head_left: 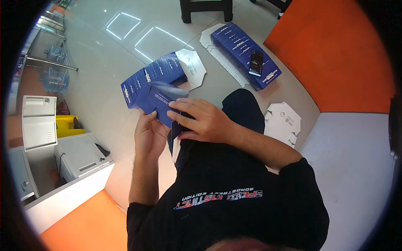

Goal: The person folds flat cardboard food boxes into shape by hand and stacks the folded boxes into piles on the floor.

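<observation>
In front of my lap I hold a blue printed cardboard piece (151,101), part of it bent and its inner face pale. My left hand (150,134) grips its lower edge, thumb on top. From the right, my right hand (205,120) closes its fingers on the other edge, where a dark folded flap and a white strip show. Just beyond lies a stack of blue cardboard pieces (161,69), with a white cut-out panel (193,67) beside it. A second blue stack (234,42) lies farther right, with a phone (256,63) on top.
On the floor to my right lies a white cut-out cardboard sheet (284,120). Orange (339,54) and white panels (356,154) stand at the right. A black stool (207,6) is at the far side. Water bottles (55,79) and a pale cabinet (81,154) stand left.
</observation>
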`<state>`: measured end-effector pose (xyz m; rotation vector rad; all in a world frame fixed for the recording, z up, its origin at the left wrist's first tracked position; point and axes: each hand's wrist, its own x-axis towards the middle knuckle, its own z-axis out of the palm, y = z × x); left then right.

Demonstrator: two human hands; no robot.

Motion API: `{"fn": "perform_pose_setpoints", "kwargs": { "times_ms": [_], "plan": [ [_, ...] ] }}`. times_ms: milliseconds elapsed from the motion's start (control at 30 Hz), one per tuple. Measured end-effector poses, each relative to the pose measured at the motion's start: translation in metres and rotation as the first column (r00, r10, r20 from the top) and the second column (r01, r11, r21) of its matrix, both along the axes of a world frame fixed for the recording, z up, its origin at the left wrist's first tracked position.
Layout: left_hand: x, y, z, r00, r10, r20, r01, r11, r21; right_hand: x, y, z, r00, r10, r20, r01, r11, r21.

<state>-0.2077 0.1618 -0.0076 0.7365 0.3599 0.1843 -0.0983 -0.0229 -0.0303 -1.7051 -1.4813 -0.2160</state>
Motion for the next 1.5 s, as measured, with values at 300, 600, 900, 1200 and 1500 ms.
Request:
{"fn": "perform_pose_setpoints", "kwargs": {
  "times_ms": [300, 600, 900, 1200, 1500],
  "plan": [
    [0.003, 0.006, -0.001, 0.995, 0.105, -0.004, -0.105, 0.994, -0.013, 0.01, -0.009, 0.001, 0.999, 0.047, -0.002, -0.046, 0.983, 0.175],
    [0.001, -0.01, -0.006, 0.987, 0.126, 0.097, -0.137, 0.984, 0.115, 0.025, -0.016, 0.045, 0.99, -0.069, 0.126, 0.074, 0.997, -0.034],
    [-0.002, -0.013, -0.004, 0.985, 0.151, 0.084, -0.163, 0.973, 0.163, 0.036, -0.027, 0.066, 0.979, 0.056, 0.196, -0.014, 0.978, -0.208],
    [0.014, -0.044, -0.004, 0.988, 0.126, 0.087, -0.142, 0.966, 0.215, 0.039, -0.017, 0.033, 0.976, -0.079, 0.201, 0.08, 0.997, 0.003],
    [0.027, -0.036, -0.02, 0.921, -0.004, 0.389, -0.001, 1.0, 0.011, 0.033, -0.037, 0.025, 0.979, -0.204, -0.017, 0.205, 0.975, 0.083]
  ]
}}
